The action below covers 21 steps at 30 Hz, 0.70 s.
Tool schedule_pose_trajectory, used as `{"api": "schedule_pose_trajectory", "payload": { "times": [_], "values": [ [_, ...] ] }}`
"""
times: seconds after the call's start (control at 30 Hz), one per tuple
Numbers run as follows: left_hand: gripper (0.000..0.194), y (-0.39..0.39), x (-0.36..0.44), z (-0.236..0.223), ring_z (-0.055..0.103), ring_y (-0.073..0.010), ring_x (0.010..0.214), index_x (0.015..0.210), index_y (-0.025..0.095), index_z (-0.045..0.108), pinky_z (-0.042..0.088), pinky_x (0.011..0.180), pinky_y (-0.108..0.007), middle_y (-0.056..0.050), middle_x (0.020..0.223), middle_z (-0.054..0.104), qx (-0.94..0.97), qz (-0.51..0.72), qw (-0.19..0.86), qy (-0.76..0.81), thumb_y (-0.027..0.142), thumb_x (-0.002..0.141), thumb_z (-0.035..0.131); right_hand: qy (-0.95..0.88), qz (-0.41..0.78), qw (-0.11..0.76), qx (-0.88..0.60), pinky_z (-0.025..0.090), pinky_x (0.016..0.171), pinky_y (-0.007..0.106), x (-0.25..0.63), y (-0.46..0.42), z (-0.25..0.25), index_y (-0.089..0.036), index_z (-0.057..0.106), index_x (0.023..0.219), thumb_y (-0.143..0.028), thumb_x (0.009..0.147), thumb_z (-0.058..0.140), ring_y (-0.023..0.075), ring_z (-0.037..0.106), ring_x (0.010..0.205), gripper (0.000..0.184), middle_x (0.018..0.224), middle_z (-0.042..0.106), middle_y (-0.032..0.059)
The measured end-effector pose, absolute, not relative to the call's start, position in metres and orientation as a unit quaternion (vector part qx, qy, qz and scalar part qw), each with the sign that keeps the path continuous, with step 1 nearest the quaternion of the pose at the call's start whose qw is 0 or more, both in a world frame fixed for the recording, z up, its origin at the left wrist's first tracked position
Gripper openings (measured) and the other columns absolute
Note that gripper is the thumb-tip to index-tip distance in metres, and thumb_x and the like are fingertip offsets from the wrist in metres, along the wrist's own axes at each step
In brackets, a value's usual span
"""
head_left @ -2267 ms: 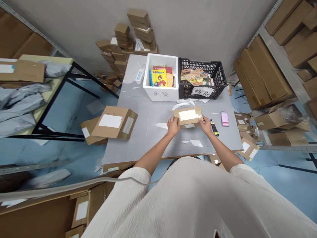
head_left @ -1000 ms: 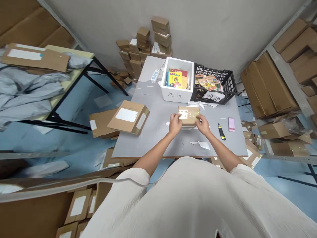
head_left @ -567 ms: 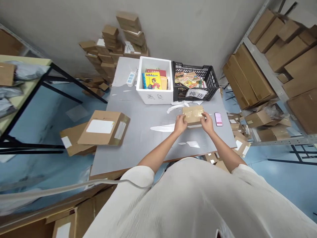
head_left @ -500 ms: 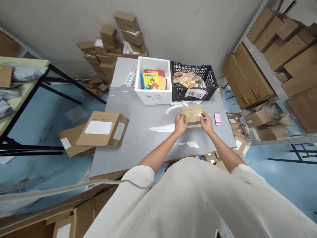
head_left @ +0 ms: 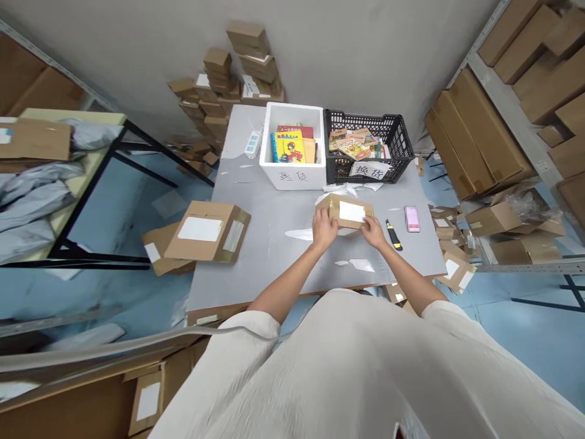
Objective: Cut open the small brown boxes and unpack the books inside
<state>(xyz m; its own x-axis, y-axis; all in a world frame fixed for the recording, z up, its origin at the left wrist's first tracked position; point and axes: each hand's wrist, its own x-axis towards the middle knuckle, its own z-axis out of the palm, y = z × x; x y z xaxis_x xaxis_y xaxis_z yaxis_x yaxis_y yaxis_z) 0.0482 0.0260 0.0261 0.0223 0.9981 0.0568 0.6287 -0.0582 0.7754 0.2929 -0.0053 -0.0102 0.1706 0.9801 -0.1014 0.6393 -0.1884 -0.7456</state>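
Observation:
A small taped cardboard box (head_left: 334,208) with a white label (head_left: 351,211) facing up is gripped between both my hands, slightly tilted over the grey table. My left hand (head_left: 325,228) is closed round its left end. At the right end, my right hand (head_left: 373,231) pinches the near edge beside the label. A yellow-and-black utility knife (head_left: 393,235) lies just right of my right hand. Scraps of white paper (head_left: 299,234) are strewn under and around the box.
Behind the box stand a white foam box (head_left: 292,178) and a black plastic crate (head_left: 402,160), both holding books. A phone (head_left: 412,219) lies at the right of the table (head_left: 256,268). A larger carton (head_left: 201,244) sits at the left edge. Shelves of cartons (head_left: 478,131) flank the right.
The cardboard box has been turned so its labelled side now faces up, replacing the taped side. The utility knife has come into sight beside my right hand. The view has shifted slightly left.

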Motion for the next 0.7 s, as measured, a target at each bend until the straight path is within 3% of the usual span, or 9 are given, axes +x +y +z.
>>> {"api": "schedule_pose_trajectory", "payload": {
  "times": [0.07,0.23,0.53,0.7],
  "values": [
    [0.065,0.024,0.030,0.017,0.060,-0.0422,0.149,0.159,0.020,0.055,0.052,0.124,-0.061,-0.022,0.151,0.063,0.629,0.311,0.305,0.644,0.020,0.094,0.061,-0.565,0.294,0.282,-0.717,0.046,0.131,0.068,0.294,-0.009,-0.019,-0.026,0.077,0.131,-0.031,0.088,0.069,0.0371,0.057,0.153,0.044,0.153,0.069,0.0149],
    [0.071,0.018,0.000,-0.005,0.063,-0.0390,0.148,0.160,0.022,0.051,0.057,0.120,-0.057,-0.020,0.157,0.062,0.564,0.301,0.356,0.681,0.016,0.090,0.062,-0.572,0.340,0.307,-0.680,0.056,0.124,0.055,0.284,-0.011,-0.026,-0.025,0.077,0.130,-0.029,0.089,0.065,0.0313,0.071,0.133,0.043,0.140,0.077,0.0124],
    [0.064,0.012,0.007,-0.020,0.069,-0.0351,0.135,0.148,0.028,0.057,0.060,0.114,-0.053,-0.015,0.145,0.068,0.557,0.294,0.380,0.677,0.018,0.086,0.067,-0.562,0.325,0.316,-0.692,0.062,0.114,0.054,0.303,-0.023,-0.015,-0.023,0.082,0.125,-0.034,0.089,0.065,0.0306,0.075,0.122,0.041,0.139,0.077,0.0146],
    [0.061,0.007,0.017,-0.010,0.062,-0.0421,0.142,0.144,0.026,0.061,0.054,0.119,-0.062,-0.020,0.146,0.063,0.587,0.270,0.322,0.692,0.017,0.084,0.068,-0.562,0.349,0.335,-0.671,0.066,0.106,0.049,0.318,-0.028,-0.016,-0.024,0.082,0.126,-0.037,0.090,0.065,0.0279,0.077,0.118,0.041,0.143,0.077,0.0140]
  ]
}}
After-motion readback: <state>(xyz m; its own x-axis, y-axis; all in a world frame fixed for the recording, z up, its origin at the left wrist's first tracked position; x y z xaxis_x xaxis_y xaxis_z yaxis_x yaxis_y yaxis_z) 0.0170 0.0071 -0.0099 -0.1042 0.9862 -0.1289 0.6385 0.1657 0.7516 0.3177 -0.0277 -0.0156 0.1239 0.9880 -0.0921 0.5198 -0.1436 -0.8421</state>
